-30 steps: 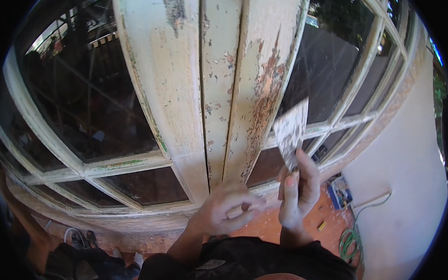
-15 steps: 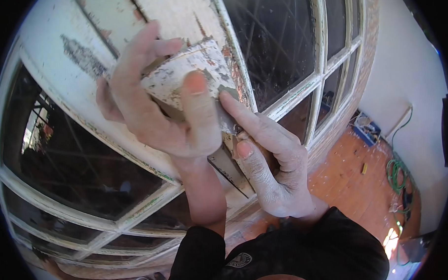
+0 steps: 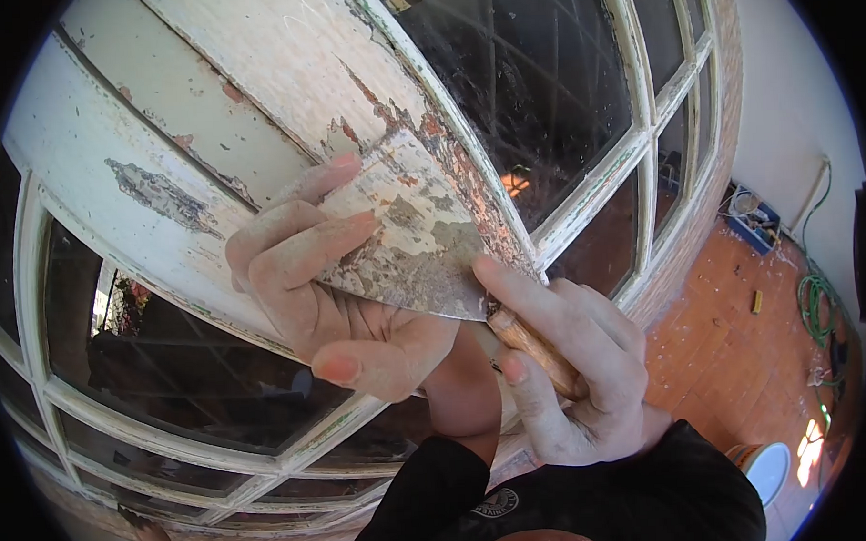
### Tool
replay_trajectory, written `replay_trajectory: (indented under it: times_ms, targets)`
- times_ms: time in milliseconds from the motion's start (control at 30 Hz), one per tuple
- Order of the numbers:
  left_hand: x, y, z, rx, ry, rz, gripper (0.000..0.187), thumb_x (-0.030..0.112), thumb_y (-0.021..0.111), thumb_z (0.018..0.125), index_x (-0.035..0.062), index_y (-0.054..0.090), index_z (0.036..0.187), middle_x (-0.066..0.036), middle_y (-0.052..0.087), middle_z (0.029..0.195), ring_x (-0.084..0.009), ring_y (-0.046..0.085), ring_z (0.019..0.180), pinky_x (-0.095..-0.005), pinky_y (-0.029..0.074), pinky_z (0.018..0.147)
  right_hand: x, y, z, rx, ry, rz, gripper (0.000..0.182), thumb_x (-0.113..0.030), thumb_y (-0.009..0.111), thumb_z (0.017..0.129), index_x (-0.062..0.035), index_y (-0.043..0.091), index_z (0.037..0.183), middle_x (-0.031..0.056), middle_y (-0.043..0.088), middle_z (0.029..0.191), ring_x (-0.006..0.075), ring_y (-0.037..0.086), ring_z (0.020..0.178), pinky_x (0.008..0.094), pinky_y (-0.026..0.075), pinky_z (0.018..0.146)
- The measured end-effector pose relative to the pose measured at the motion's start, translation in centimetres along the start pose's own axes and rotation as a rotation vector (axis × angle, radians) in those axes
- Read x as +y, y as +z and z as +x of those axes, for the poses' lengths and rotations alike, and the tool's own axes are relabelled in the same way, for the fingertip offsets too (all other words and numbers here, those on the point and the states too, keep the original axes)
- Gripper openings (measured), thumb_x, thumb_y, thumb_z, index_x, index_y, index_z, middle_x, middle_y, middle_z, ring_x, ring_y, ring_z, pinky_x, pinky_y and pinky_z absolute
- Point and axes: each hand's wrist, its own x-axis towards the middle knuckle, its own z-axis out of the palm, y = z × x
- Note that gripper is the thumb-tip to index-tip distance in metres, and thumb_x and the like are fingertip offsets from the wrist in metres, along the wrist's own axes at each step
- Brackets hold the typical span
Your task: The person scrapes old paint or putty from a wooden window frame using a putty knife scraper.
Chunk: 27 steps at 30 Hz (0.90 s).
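A putty knife [image 3: 432, 237] with a wide blade lies slantwise in front of a door. Patchy white and grey residue covers the blade. My right hand [image 3: 589, 379] is closed around its wooden handle [image 3: 533, 351], with the index fingertip resting on the blade near the handle. My left hand [image 3: 333, 283] curls around the blade's left side. Its fingertips touch the blade's face, part of the palm is behind the blade, and the thumb sticks out below, off the metal. Both hands look dusty. Behind is the white wooden door [image 3: 274, 95], its paint chipped and peeling.
Dark glass panes [image 3: 531, 86] in worn white frames flank the door panel. On the tiled floor [image 3: 694, 357] at right are a blue toolbox [image 3: 758, 232], a coiled green hose [image 3: 816, 311], a small yellow object [image 3: 756, 302] and a pale bucket [image 3: 770, 473]. Another arm [image 3: 156, 538] shows lower left.
My left thumb has come off the blade's face and swung down, while its fingers now curl onto the face. More of the blade shows. Both hands and the knife sit lower and farther right in view.
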Motion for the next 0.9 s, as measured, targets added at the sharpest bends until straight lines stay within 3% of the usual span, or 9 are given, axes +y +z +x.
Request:
replay_trajectory:
  times_ms: [300, 367, 500, 633, 700, 833, 900]
  targets:
    - [0.3, -0.4, -0.3, 0.002, -0.019, 0.0, 0.075, 0.058, 0.011, 0.102, 0.0041, 0.058, 0.08, -0.011, 0.051, 0.081, -0.024, 0.066, 0.073, -0.0335, 0.056, 0.072, 0.5, -0.7, 0.3, -0.024, 0.013, -0.007, 0.043, -0.008, 0.068, 0.082, 0.0127, 0.065, 0.12, 0.0177, 0.073, 0.08, 0.0191, 0.061, 0.056, 0.0281, 0.046, 0.056]
    - [0.3, -1.0, -0.3, -0.053, -0.024, 0.005, 0.072, 0.053, 0.015, 0.101, -0.0001, 0.058, 0.078, -0.015, 0.055, 0.08, -0.0311, 0.07, 0.076, -0.0384, 0.059, 0.077, 0.6, -0.7, 0.6, -0.014, -0.009, 0.001, 0.042, -0.006, 0.069, 0.08, 0.0126, 0.067, 0.118, 0.0174, 0.072, 0.078, 0.0181, 0.062, 0.054, 0.0273, 0.045, 0.054]
    - [1.0, -1.0, -0.2, -0.086, -0.082, 0.002, 0.069, 0.052, 0.014, 0.101, 0.0007, 0.057, 0.083, -0.014, 0.056, 0.082, -0.0298, 0.067, 0.08, -0.0403, 0.055, 0.084, 0.5, -0.5, 1.0, -0.001, -0.034, 0.014, 0.041, -0.004, 0.069, 0.078, 0.0122, 0.068, 0.115, 0.0164, 0.071, 0.074, 0.0167, 0.062, 0.052, 0.0265, 0.044, 0.05]
    - [0.7, -0.4, -0.2, -0.005, -0.063, 0.084, 0.07, 0.058, 0.014, 0.099, 0.0082, 0.059, 0.08, -0.007, 0.052, 0.08, -0.0229, 0.065, 0.07, -0.0317, 0.055, 0.069, 1.0, -0.1, 0.9, 0.063, -0.069, 0.009, 0.04, -0.01, 0.078, 0.083, 0.0079, 0.069, 0.118, 0.005, 0.059, 0.057, 0.01, 0.053, 0.044, 0.0269, 0.042, 0.046]
    - [0.9, -0.3, -0.2, -0.001, -0.065, 0.1, 0.069, 0.058, 0.014, 0.099, 0.0086, 0.06, 0.08, -0.006, 0.052, 0.08, -0.0222, 0.064, 0.07, -0.0312, 0.055, 0.069, 0.7, -0.3, 0.9, 0.024, -0.041, -0.023, 0.04, -0.009, 0.071, 0.081, 0.0114, 0.069, 0.115, 0.0115, 0.068, 0.066, 0.0155, 0.063, 0.052, 0.0259, 0.043, 0.05]
    - [0.7, -0.2, -0.4, 0.078, -0.061, 0.092, 0.068, 0.057, 0.015, 0.098, 0.0091, 0.06, 0.079, -0.005, 0.053, 0.08, -0.0207, 0.064, 0.071, -0.0301, 0.055, 0.069, 0.8, -0.2, 0.7, -0.001, -0.034, -0.081, 0.041, -0.012, 0.072, 0.083, 0.0112, 0.068, 0.117, 0.0111, 0.068, 0.066, 0.0158, 0.063, 0.052, 0.0266, 0.042, 0.049]
    - [0.0, -1.7, -0.1, -0.136, 0.014, 0.015, 0.066, 0.053, 0.015, 0.1, 0.0038, 0.057, 0.087, -0.011, 0.056, 0.089, -0.0246, 0.066, 0.083, -0.0368, 0.054, 0.083, 1.0, -0.1, 0.6, -0.02, -0.052, -0.108, 0.043, -0.015, 0.073, 0.084, 0.0113, 0.068, 0.117, 0.0111, 0.067, 0.065, 0.0158, 0.062, 0.051, 0.027, 0.041, 0.049]
